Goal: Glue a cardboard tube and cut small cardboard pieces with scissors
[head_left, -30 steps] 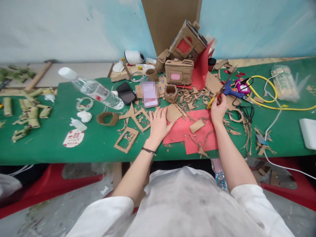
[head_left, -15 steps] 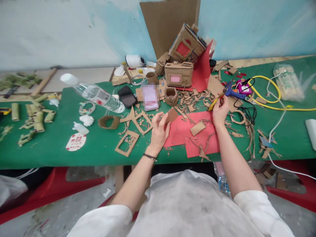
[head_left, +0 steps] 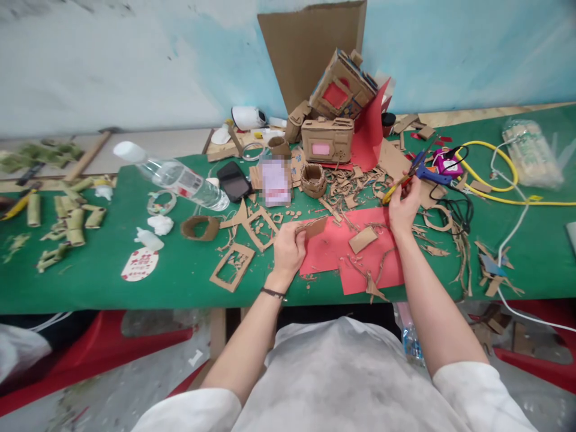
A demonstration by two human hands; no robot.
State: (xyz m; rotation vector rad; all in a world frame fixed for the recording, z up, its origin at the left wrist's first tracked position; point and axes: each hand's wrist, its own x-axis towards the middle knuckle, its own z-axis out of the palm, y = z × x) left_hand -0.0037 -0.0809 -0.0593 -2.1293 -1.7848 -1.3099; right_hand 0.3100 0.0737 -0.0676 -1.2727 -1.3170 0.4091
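Near the middle of the frame the left hand (head_left: 288, 249) pinches a small flat cardboard piece (head_left: 314, 227) by its left end, fingers clamped on it, so the piece sticks out to the right and hangs just above the red paper (head_left: 360, 252) lying on the green tabletop (head_left: 90, 282). It is held up like that so it is free of the mess below. A little right of the middle, the right hand (head_left: 404, 201) is curled shut around the yellow and red handles of the scissors (head_left: 407, 177), with the blades poking up and right toward the blue glue gun (head_left: 429, 174) (its wire and a yellow cable trail off to the right edge). Bits of cut cardboard lie all around both hands, and a cardboard camera (head_left: 327, 140) stands higher up in the frame, in front of the wall. A water bottle (head_left: 173, 176) lies on its side in the upper left. One second ago the left hand lay flat on the tabletop beside the cardboard piece; half a second ago it was lifting it; now the piece is up and turned nearly edge-on. The right hand has stayed on the scissors the whole time, only sliding a tiny bit to the right in the frame
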